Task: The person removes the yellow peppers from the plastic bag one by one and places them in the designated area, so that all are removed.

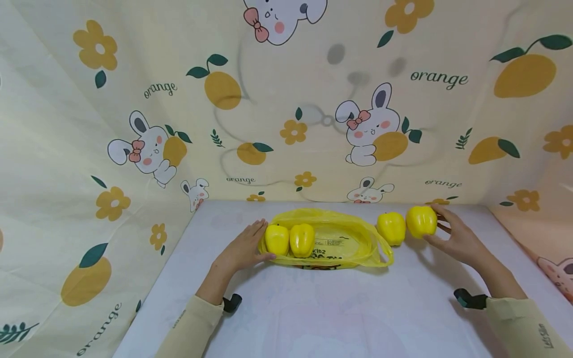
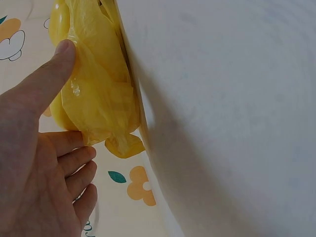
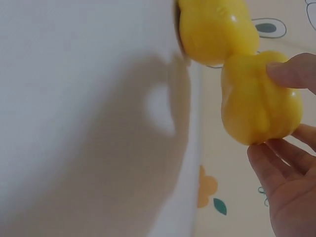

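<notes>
A yellow plastic bag lies flat on the white table, with two yellow bell peppers on its left part. My left hand lies flat with straight fingers against the bag's left edge, the thumb touching the plastic. A third yellow pepper stands on the table just right of the bag. My right hand holds a fourth yellow pepper between thumb and fingers, slightly above the table; the right wrist view shows this held pepper with the other pepper beyond it.
A cream cloth with rabbits, oranges and flowers hangs behind the table and on both sides. Bare white tabletop stretches in front of the bag toward me.
</notes>
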{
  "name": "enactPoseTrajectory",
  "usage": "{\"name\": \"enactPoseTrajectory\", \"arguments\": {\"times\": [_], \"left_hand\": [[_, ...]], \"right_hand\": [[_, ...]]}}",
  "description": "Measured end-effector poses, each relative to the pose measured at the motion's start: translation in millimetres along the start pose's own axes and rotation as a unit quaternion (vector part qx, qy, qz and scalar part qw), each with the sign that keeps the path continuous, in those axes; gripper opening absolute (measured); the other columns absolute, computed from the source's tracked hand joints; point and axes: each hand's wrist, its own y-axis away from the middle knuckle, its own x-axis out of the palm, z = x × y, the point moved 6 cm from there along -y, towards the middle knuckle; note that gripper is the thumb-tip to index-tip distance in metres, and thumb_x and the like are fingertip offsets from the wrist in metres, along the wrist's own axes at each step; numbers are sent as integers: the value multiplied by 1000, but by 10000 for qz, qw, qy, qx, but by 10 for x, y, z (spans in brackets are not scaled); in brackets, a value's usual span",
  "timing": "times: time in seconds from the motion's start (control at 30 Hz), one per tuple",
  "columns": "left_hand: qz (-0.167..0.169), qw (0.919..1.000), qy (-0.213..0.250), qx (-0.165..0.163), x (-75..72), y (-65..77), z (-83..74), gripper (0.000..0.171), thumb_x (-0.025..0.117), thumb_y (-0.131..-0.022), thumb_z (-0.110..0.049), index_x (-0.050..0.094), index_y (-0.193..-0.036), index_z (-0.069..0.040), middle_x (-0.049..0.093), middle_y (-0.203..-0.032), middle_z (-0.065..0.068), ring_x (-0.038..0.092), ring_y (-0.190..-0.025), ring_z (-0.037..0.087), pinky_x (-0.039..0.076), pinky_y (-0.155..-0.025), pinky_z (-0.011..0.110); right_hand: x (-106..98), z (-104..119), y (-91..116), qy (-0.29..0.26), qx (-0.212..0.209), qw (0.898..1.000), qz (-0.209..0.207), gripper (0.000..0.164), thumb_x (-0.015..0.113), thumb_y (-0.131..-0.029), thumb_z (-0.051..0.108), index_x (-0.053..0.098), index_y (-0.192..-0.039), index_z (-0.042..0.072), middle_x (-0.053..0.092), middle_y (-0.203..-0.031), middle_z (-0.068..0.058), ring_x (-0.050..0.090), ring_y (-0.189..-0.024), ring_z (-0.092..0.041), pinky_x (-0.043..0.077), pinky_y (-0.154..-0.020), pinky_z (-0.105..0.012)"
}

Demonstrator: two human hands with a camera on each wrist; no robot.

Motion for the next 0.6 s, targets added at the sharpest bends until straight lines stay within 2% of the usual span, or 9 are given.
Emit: {"name": "enactPoseTrajectory", "arguments": {"times": [0.07,0.1,0.17,0.2,0.27,0.3,0.6], "left_hand": [[11,10000,-6,-8,2,-1,1,105,69,-98,-63,21,-172,-5,17,-180,11,16,-166,28,14,-136,43],[8,10000,-14,-3,3,-3,3,105,69,-98,-63,21,-172,-5,17,-180,11,16,-166,28,14,-136,44],[14,10000,-32,10,2,-7,6,105,69,-98,-64,21,-172,-5,17,-180,11,16,-166,28,14,-136,44],[14,10000,-34,16,3,-8,7,105,69,-98,-63,21,-171,-5,17,-180,11,16,-166,28,14,-136,44],[18,10000,-41,21,5,-11,11,106,69,-98,-63,21,-171,-5,17,-180,11,16,-166,28,14,-136,44],[33,10000,-48,15,7,-13,13,106,69,-98,-64,21,-172,-5,17,-180,11,16,-166,28,14,-136,43],[29,10000,3,-7,16,-15,22,106,69,-98,-63,21,-172,-6,17,-180,11,16,-166,28,14,-136,43]], "right_hand": [[15,-25,-7,-24,-14,10000,3,91,84,-93,9,29,-163,-7,38,-155,-38,44,-134,-58,29,-92,8],[22,-35,-10,-29,-10,10000,11,90,84,-93,9,29,-163,-7,39,-154,-38,44,-134,-59,37,-99,2],[37,-54,-12,-47,13,10000,43,90,84,-94,9,28,-162,-8,39,-154,-38,44,-134,-59,50,-113,-22],[44,-63,-13,-50,39,10000,59,90,84,-94,8,28,-163,-8,38,-154,-39,44,-134,-60,52,-115,-38],[60,-73,-9,-57,112,9999,108,90,83,-94,9,26,-163,-10,37,-154,-40,43,-134,-60,46,-109,-68],[68,-80,-7,-69,166,9997,143,91,82,-95,9,25,-163,-10,36,-155,-41,42,-134,-61,41,-102,-78],[149,-189,-10,-21,741,9957,555,99,80,-99,20,15,-165,-12,27,-158,-46,37,-138,-66,41,-108,-80]]}}
